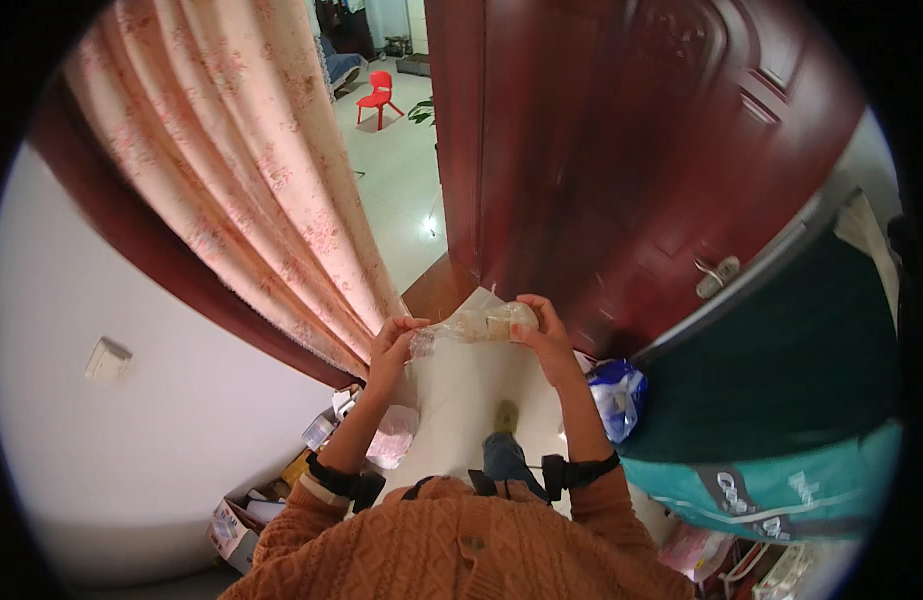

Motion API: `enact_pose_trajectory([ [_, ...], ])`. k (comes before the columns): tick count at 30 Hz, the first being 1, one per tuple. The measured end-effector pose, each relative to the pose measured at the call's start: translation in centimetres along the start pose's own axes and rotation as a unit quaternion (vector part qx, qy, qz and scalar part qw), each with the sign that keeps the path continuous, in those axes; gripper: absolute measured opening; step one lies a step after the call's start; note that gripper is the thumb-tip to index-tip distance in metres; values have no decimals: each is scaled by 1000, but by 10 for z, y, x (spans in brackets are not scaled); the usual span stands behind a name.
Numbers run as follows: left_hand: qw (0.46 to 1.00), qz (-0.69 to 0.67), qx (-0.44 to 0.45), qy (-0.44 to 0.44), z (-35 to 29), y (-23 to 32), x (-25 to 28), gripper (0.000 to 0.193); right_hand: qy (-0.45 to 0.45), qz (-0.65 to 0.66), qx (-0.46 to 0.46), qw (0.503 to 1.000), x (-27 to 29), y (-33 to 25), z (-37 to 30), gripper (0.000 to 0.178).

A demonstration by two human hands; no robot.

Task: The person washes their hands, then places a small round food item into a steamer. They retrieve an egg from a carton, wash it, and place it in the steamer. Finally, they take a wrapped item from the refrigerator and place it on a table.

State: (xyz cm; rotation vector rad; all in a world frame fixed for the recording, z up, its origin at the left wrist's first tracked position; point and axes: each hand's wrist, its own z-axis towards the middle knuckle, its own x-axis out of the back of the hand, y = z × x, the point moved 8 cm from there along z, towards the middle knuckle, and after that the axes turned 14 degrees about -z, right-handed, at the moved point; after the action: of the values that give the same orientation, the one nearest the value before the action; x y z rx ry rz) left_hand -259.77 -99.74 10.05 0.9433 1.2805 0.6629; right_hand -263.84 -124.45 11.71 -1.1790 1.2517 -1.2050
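Observation:
Between my two hands, out in front of me at about waist height, a crumpled clear plastic bag (471, 323) is stretched sideways. My left hand (391, 342) pinches its left end with the fingers closed. At the other end my right hand (545, 330) grips the plastic, thumb in front and fingers behind. Something pale yellowish shows through the plastic near the right hand; its kind I cannot make out. A pale pointed sheet or flap sticks up behind the bag's middle.
A dark red door (621, 170) with a handle stands ahead on the right. A floral curtain (231, 150) hangs on the left of the doorway; a red chair (379, 95) is beyond. Boxes (239, 530) lie low left. A blue-white package (618, 395) and green cover (761, 370) are right.

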Motion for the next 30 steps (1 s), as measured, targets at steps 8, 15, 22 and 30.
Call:
enact_pose_trajectory([
  [8, 997, 12, -65, -34, 227, 22, -25, 41, -181, -58, 19, 982, 8, -1, 263, 50],
  [15, 975, 202, 62, 76, 385, 12, 25, 25, -265, -49, 6, 963, -39, -3, 456, 54],
  [22, 976, 159, -70, 132, 549, 50, 139, 19, -279, 89, -92, 952, -131, 69, 661, 45],
  [30, 966, 59, -147, 202, 712, 185, 276, 19, -388, -48, -105, 915, -300, 73, 865, 51],
])
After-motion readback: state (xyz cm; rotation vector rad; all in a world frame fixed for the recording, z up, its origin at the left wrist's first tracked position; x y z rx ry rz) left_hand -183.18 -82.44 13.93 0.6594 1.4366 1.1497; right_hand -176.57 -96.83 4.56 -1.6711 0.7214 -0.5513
